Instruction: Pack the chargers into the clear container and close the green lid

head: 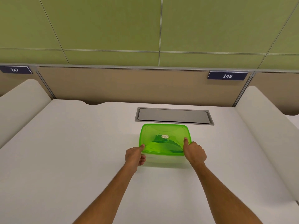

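The left hand's thumb lies flat on the near left corner of the green lid [165,139], and its fingers [142,160] are curled in under the rim on that side, so the left hand [135,156] pinches lid and container edge together. On the other side the right thumb presses down on the lid's top near the right edge, and the rest of the right hand [195,152] is folded into a loose fist against the near right corner; its fingers are tucked out of sight, so I cannot tell how far they wrap under the rim. Both bare forearms reach in from the near edge, spread apart.

The lid sits on the clear container [163,159], whose see-through near wall shows as a pale green tint between the two hands. Through the lid a darker shape shows, the chargers [168,145] inside, with a small oval label at the lid's centre. The container stands on the white table [72,151], right of middle, just in front of a grey metal hatch [174,116] set flush into the tabletop. Behind runs a tan partition with number plates reading 247 [14,69] and 248 [227,75], and a green panelled wall above it.
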